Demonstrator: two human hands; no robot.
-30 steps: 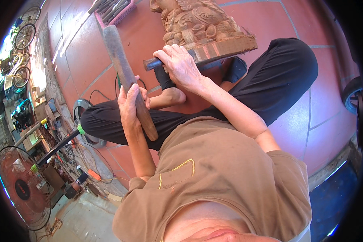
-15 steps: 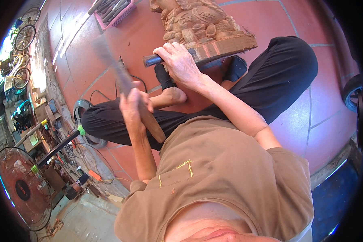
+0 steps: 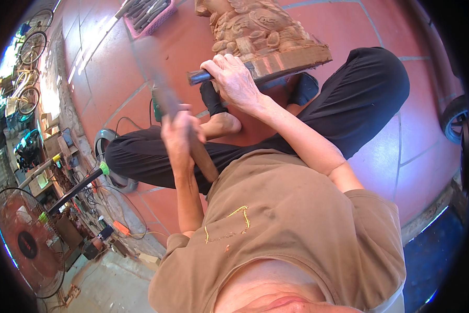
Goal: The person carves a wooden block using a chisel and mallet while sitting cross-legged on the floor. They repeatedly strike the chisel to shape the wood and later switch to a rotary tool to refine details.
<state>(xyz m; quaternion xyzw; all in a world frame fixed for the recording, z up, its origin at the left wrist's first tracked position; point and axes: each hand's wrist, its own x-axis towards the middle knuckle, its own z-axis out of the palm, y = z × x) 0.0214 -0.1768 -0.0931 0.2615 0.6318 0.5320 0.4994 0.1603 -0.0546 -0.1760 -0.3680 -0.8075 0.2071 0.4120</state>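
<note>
My left hand (image 3: 178,136) is wrapped round a long wooden mallet (image 3: 202,160), held tilted above my left leg. Its far end is smeared by motion. My right hand (image 3: 235,78) grips a chisel (image 3: 199,77), whose dark butt sticks out on the left of the fist. The chisel's other end lies by the wooden base of a carved figure (image 3: 265,34); the fingers hide most of the tool. Carved relief with rounded shapes covers the figure, which is cut off by the upper edge.
A pink basket (image 3: 166,16) of chisel-like tools stands on the red tiled floor (image 3: 112,78). A green power tool (image 3: 157,108) with a cord lies past my left leg. At left are a standing fan (image 3: 28,245), cables and bicycles (image 3: 32,48). A wheel (image 3: 455,120) stands at right.
My left hand and the mallet have shifted slightly right, toward the chisel butt. The right hand and the carved figure have barely moved.
</note>
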